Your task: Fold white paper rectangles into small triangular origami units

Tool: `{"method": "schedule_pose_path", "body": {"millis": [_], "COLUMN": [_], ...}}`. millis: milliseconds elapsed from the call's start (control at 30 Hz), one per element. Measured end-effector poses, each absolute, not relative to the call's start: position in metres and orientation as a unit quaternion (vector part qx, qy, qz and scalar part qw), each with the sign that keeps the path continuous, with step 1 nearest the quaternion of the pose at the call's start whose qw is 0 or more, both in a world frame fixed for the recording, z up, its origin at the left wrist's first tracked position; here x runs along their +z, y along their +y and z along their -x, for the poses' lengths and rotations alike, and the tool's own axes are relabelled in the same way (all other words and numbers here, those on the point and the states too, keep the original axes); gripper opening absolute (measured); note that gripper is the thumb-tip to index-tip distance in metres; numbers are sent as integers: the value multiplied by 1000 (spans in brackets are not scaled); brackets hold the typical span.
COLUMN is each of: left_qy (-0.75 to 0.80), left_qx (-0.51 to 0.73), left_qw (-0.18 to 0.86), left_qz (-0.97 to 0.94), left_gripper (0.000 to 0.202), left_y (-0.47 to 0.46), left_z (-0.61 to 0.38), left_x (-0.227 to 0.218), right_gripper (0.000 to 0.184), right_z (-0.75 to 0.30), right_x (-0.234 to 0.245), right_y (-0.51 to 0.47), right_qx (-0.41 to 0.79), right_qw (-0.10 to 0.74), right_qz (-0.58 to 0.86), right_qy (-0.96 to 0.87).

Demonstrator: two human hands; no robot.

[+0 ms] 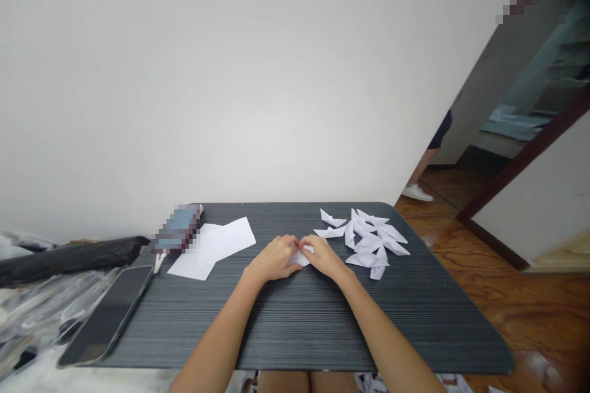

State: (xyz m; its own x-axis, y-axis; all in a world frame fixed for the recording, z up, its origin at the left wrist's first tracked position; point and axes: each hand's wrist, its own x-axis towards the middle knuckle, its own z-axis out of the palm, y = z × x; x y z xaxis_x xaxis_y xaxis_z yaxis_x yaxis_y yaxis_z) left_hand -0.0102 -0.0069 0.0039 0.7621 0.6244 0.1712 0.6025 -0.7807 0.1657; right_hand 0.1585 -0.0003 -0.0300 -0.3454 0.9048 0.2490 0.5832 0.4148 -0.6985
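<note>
Both hands meet at the middle of a dark table [304, 331], around a small piece of folded white paper [300, 258]. My left hand [275, 260] has its fingers closed on the paper's left side. From the other side, my right hand [323, 255] pinches the paper with thumb and fingers. Much of the paper is hidden by the fingers, so its exact folded shape cannot be made out. Right of my right hand lies a loose pile of folded white paper boats [366, 239]. Flat white paper sheets [225, 242] lie to the left of my left hand.
A phone [110, 313] lies at the table's left edge, with a blurred-out device [179, 227] beyond it. A white wall [276, 73] stands behind the table. A black roll [69, 261] and clear plastic are on the left. At right, a person's leg [421, 166] shows near a doorway.
</note>
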Motion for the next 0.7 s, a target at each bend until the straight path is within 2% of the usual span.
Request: {"method": "schedule_pose_path", "body": {"millis": [200,333,467,700], "left_qy": [317,329,335,327], "left_qx": [93,96,96,100], "left_qw": [38,34,30,14], "left_qz": [-943,-939,-937,-940], "left_gripper": [31,33,35,29], "left_y": [-8,-8,-9,-8], "left_z": [12,12,11,11], "left_x": [7,6,5,6], "right_gripper": [13,22,26,23], "right_z": [-173,-177,-175,-170], "right_x": [-16,-10,-8,-4], "right_y": [-7,-11,-12,-17], "right_qx": [230,248,225,166], "right_qw": [260,224,212,216], "right_qz": [432,398,396,376], "right_qy": [-832,-854,-865,-886]}}
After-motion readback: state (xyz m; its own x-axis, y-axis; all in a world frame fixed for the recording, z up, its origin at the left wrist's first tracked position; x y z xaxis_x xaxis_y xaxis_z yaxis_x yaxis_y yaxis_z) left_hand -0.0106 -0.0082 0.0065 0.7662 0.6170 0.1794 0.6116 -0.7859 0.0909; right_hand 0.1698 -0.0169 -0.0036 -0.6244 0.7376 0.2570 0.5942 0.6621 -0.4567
